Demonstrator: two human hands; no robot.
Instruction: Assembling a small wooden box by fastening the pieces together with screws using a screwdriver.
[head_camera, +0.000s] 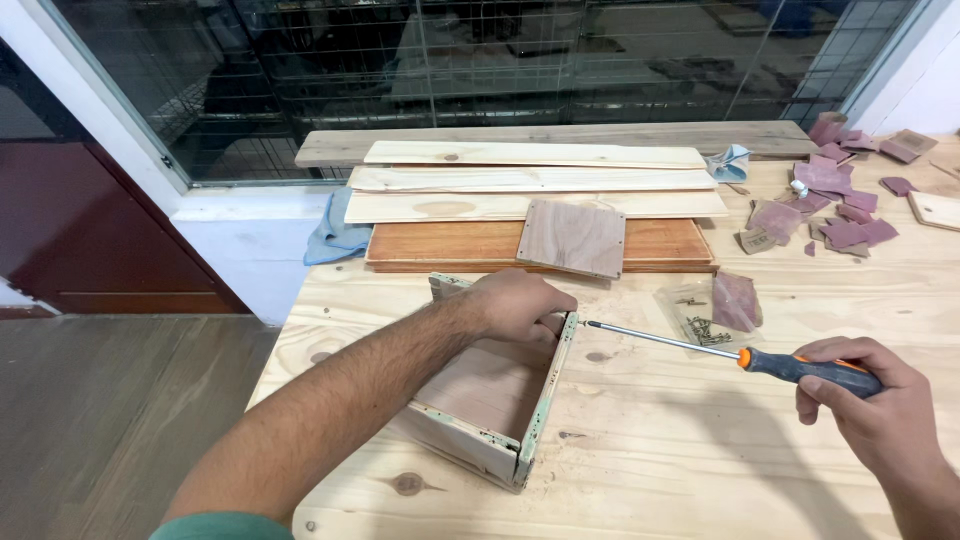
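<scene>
My left hand (515, 305) grips the far corner of a small open wooden box frame (500, 400) with pale green edges, lying on the light wooden table (680, 450). My right hand (880, 405) holds a screwdriver (720, 352) by its grey and orange handle. The metal shaft runs left and its tip touches the outer face of the box's right wall, close to my left hand's fingers.
A clear bag of screws (700, 318) and a sandpaper piece (737, 298) lie behind the screwdriver. Several long planks (530, 180), a reddish board (450, 243) and a small square panel (572, 238) are stacked at the back. Sandpaper scraps (840, 210) are scattered far right. A blue cloth (335, 235) hangs off the left edge.
</scene>
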